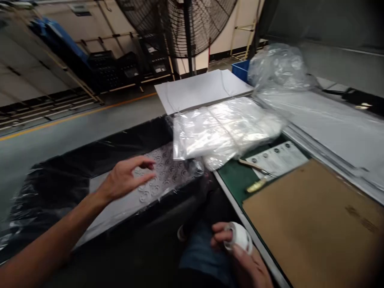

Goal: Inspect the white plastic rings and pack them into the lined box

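Note:
My left hand [127, 178] is stretched out over a black-lined bin, thumb and fingers apart with a gap between them. Beneath it lie rows of clear, round-patterned pieces [163, 164] on a pale sheet [103, 224]. A dark reddish spot shows at the fingertips; I cannot make out what it is. Low in the view, beside the table's edge, my right hand [249, 264] holds a white roll of tape [240, 239], with fingers passing into its ring.
Clear plastic bags [222, 130] lie across the table corner. A brown cardboard sheet [312, 224], a knife-like tool [256, 168] and a paper with dark circles [279, 160] rest on the green tabletop. Behind stand a large fan [183, 26] and a blue bin [240, 71].

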Action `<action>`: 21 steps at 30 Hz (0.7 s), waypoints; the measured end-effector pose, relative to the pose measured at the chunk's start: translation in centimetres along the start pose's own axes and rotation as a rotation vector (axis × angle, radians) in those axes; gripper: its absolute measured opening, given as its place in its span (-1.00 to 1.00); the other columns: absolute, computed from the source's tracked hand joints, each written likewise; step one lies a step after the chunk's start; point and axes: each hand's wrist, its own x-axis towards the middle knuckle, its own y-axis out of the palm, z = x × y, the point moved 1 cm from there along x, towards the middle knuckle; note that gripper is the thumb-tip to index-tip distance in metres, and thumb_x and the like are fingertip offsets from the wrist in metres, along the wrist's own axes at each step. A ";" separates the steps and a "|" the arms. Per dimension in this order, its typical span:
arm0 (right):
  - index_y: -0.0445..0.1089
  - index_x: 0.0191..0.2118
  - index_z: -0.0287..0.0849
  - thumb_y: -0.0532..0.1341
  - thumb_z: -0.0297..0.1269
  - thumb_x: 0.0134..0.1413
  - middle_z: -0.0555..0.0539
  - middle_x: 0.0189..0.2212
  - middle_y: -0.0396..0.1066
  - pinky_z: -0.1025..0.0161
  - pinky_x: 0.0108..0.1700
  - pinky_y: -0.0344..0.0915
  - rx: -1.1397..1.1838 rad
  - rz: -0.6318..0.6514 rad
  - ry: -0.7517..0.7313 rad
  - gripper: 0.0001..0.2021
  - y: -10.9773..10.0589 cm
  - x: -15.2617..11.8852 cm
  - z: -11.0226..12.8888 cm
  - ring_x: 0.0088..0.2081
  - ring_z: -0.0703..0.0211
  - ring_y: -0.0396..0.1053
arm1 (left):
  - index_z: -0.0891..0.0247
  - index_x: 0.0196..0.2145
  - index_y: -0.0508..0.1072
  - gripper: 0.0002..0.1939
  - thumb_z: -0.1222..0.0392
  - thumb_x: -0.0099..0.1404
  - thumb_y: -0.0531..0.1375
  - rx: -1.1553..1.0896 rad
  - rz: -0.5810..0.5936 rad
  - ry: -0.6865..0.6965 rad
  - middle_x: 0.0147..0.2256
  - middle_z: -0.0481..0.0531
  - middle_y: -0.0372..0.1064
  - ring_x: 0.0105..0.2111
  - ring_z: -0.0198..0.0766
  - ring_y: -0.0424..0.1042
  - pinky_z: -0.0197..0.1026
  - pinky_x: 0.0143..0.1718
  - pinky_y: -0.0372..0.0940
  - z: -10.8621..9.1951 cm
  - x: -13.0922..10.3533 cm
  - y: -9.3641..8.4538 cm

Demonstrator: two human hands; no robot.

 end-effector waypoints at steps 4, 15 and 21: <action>0.69 -0.17 -0.03 0.43 0.10 0.08 -0.21 0.00 0.55 0.10 -0.01 0.45 -0.022 0.074 -0.002 -0.66 0.5 -1.2 1.2 -0.11 -0.07 0.54 | 0.05 0.24 0.40 -0.34 -0.02 0.24 0.44 -0.376 0.224 0.612 0.08 0.13 0.51 0.06 -0.05 0.52 -0.09 0.10 0.47 -12.9 -4.5 2.9; 0.67 -0.14 -0.04 0.43 -0.02 0.13 -0.14 -0.03 0.54 0.11 -0.02 0.42 0.149 0.010 -0.195 -0.73 -3.0 -4.2 2.9 -0.05 -0.08 0.49 | 0.11 0.08 0.34 -0.44 0.37 0.13 0.31 -0.491 0.227 0.713 -0.07 0.07 0.44 -0.10 -0.13 0.51 -0.15 -0.08 0.49 -22.3 -6.4 10.0; 0.61 -0.27 -0.13 0.39 0.05 0.19 -0.05 -0.37 0.55 0.22 -0.15 0.42 0.302 -0.138 -0.269 -0.69 -3.1 0.2 3.7 -0.28 0.11 0.47 | 0.17 0.13 0.32 -0.54 0.27 0.30 0.27 -0.260 -0.192 0.730 -0.01 0.16 0.37 0.02 0.00 0.42 0.05 0.06 0.42 -25.3 -5.1 11.2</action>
